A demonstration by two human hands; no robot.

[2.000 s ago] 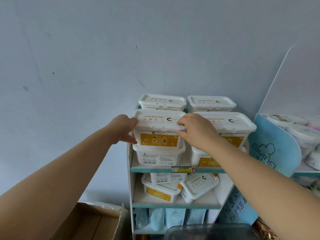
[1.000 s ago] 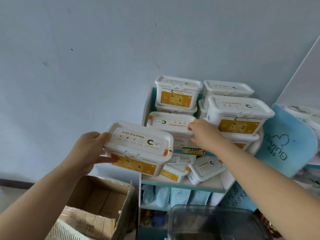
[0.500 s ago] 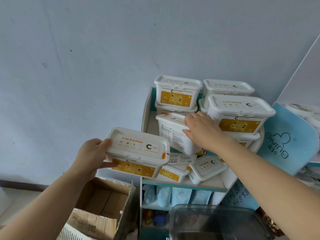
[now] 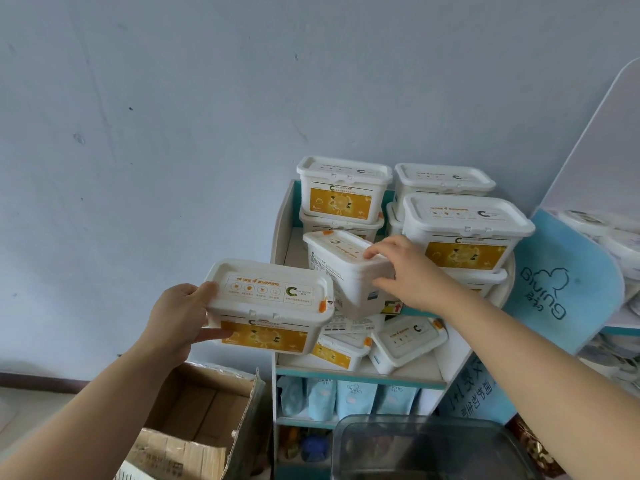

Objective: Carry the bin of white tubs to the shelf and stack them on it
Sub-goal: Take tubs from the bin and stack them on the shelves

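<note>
1. Tubs [image 4: 464,237] — smooth white plastic, rounded rectangles with orange labels, stacked on the shelf [image 4: 281,216].
2. Left hand [image 4: 176,317] grips a loose tub [image 4: 270,306] by its end, just left of the shelf.
3. Right hand [image 4: 408,271] — fingers curled over a tilted tub [image 4: 346,271] on the top tier.

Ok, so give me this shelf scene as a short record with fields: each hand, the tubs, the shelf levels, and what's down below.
left: left hand grips a level tub by its end, in front of the shelf, not on it
right: right hand grips a tilted tub on the top level
top level: stacked tubs, two high, at the back and right
middle level: loose tubs lying askew
lower level: blue pouches standing in a row
below: clear bin; open cardboard box at left
</note>
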